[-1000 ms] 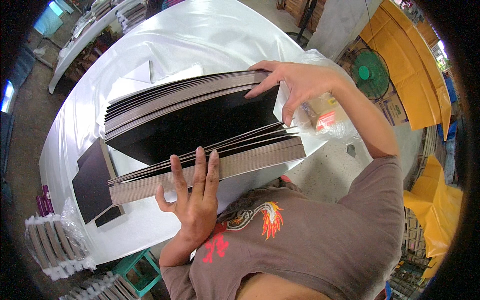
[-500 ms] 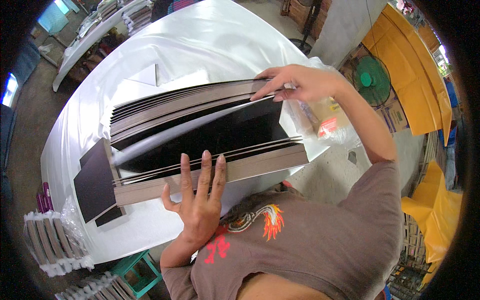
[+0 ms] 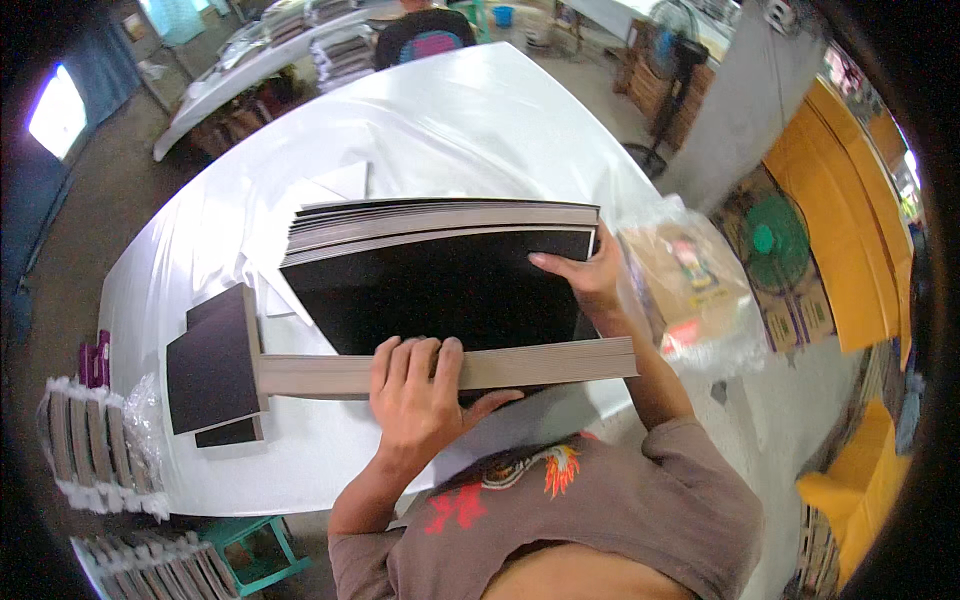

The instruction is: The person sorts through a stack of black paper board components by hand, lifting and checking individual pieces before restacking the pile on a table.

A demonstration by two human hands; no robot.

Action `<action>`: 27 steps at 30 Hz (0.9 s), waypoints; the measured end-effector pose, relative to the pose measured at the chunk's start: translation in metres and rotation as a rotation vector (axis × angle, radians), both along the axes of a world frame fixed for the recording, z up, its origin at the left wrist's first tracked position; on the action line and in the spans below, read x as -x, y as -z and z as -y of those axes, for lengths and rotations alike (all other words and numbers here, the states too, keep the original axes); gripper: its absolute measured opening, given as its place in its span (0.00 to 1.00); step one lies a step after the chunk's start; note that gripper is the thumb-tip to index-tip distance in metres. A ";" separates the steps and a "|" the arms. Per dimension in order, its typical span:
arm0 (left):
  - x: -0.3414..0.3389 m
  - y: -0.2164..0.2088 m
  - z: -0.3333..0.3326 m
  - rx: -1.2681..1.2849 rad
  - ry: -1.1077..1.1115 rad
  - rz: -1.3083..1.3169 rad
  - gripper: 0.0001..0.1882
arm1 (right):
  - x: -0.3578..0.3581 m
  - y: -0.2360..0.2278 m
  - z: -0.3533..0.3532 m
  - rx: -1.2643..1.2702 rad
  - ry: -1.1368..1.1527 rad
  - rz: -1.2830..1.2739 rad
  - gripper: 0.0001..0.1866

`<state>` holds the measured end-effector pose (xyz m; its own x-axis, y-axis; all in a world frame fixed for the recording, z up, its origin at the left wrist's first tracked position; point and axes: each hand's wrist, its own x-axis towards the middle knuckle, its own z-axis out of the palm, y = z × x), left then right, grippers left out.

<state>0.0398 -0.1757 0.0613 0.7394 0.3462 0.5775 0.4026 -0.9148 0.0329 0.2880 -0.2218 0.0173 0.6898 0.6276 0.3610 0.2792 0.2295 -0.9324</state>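
Observation:
A thick block of black-faced boards with pale grey edges stands parted in two on the white table (image 3: 470, 130). My left hand (image 3: 415, 395) grips the near stack of boards (image 3: 545, 364), its fingers over the grey edge and its thumb on the near side. Around the right end of the far stack of boards (image 3: 430, 285) closes my right hand (image 3: 590, 280), the thumb lying on the black face and the other fingers mostly hidden behind. Just left of the near stack lie several dark boards (image 3: 212, 365), overlapping at an angle.
White sheets (image 3: 345, 182) lie behind the far stack. A clear plastic bag (image 3: 690, 270) with things inside sits at the table's right edge. Wrapped board bundles (image 3: 100, 445) and a green stool (image 3: 260, 550) stand at the lower left. A person (image 3: 425, 35) is beyond the table.
The gap between the stacks has closed up on loose boards. My right hand moved down from the top edge to the right end; my left hand went from flat fingers to a grip.

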 end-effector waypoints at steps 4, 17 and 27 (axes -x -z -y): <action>-0.029 0.005 -0.043 -0.016 0.038 0.029 0.30 | -0.010 -0.053 -0.020 0.110 0.062 0.232 0.28; -0.149 0.147 -0.204 0.710 -0.113 -0.474 0.44 | -0.027 -0.222 -0.032 -0.230 0.372 0.936 0.33; 0.006 0.120 -0.215 1.359 0.671 1.343 0.42 | 0.001 -0.134 0.041 -0.312 0.390 0.099 0.36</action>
